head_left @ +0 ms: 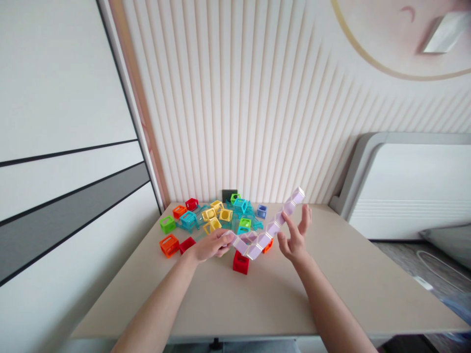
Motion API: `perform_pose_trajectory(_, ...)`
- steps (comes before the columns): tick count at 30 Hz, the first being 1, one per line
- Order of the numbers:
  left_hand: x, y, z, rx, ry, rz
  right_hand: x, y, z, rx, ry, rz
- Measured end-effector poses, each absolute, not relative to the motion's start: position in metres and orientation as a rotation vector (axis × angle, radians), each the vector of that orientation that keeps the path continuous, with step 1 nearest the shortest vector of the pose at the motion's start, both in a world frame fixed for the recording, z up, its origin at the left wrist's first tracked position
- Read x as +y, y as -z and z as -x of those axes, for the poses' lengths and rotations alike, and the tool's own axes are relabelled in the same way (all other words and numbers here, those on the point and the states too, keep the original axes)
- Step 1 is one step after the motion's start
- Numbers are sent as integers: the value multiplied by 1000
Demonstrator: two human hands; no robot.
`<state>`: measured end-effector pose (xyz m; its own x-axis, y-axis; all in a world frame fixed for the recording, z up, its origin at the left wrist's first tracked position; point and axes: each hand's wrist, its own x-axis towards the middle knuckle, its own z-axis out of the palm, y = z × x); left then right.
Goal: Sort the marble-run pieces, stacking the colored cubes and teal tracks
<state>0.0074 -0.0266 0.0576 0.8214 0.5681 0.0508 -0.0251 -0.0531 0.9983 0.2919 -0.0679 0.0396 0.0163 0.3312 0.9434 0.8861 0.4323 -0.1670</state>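
A pale purple and white segmented twist toy (270, 229) bends up over the table, its far end raised toward the wall. My left hand (211, 245) is closed round its near left end. My right hand (295, 235) is held upright with fingers spread, its fingertips against the toy's raised right part. A red open cube (241, 262) stands on the table right below the toy, between my hands. An orange piece (268, 246) shows partly behind the toy.
Several open plastic cubes lie at the back of the beige table (331, 284): orange (169, 245), green (167, 224), red (191, 203), yellow (211, 215), blue (261, 211), among clear teal pieces (196, 223). A ribbed wall rises behind. A grey-white headboard (405, 186) stands right.
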Motion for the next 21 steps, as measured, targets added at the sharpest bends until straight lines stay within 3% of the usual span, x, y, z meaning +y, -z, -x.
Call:
perform_pose_trajectory(6,-26,-52,-6,386,-414,-1563,-68,-56,-304,-1773,901,911)
perform_pose_trajectory(15,-24,-44,-7,310,-394,-1519,-62,-63,-301,-1960,705,994)
perform_pose_trajectory(21,-25,-43,-16,487,-674,-1564,-64,-61,-292,-1967,591,1354)
